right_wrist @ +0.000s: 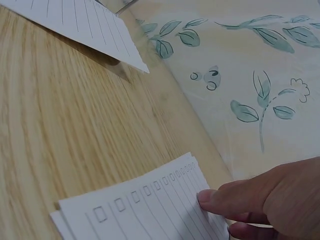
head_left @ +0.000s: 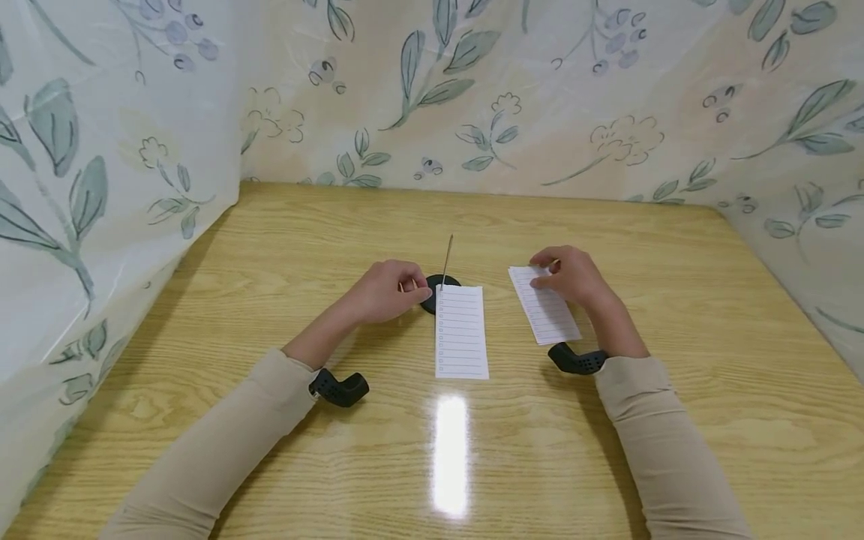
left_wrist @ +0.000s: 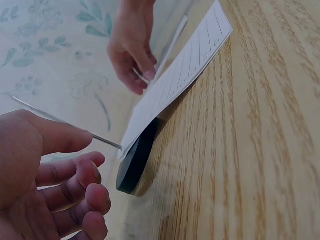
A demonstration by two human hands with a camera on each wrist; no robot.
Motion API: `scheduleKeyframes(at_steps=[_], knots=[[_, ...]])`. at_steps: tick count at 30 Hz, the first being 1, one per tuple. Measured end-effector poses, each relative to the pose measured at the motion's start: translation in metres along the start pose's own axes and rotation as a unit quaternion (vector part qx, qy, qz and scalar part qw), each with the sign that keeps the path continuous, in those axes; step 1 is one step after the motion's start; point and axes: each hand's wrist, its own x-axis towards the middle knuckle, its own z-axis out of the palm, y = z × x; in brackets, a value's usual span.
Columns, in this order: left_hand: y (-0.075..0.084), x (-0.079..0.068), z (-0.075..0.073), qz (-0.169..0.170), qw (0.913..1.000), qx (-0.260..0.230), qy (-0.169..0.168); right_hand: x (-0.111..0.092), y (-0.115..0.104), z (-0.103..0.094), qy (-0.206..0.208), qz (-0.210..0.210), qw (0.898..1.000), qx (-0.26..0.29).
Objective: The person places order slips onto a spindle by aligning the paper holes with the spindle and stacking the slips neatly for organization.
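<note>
A thin metal spike (head_left: 448,255) rises from a round black base (head_left: 429,303). Lined white checklist slips (head_left: 462,334) are pierced on it near their top left corner and lie partly over the base. My left hand (head_left: 391,291) is just left of the base, its fingers loosely bent with nothing held; in the left wrist view the spike (left_wrist: 107,142) passes by the thumb. To the right, my right hand (head_left: 570,277) pinches the top edge of a small stack of similar lined slips (head_left: 550,315). In the right wrist view its thumb (right_wrist: 212,200) rests on the top slip; the fingers underneath are partly hidden.
Both groups of slips lie on a wood-grain table (head_left: 378,465) with a bright light reflection near the front. Leaf-patterned sheeting (head_left: 445,97) rises behind the table and along both sides. A black wrist device (head_left: 340,388) sits on each forearm.
</note>
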Motion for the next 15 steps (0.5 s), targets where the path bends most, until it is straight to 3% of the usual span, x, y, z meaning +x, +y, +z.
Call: scheduleKeyframes(at_steps=[8,15], knots=[[0.0004,0.0003,0.0004,0.008,0.9999,0.010,0.001,0.0009,-0.0015,0.0010,-0.009,0.003,1.000,-0.013],[0.0011,0.0010,0.0044,0.015,0.9999,0.003,0.001,0.0008,0.0000,-0.0017,-0.046,0.003,0.999,-0.015]])
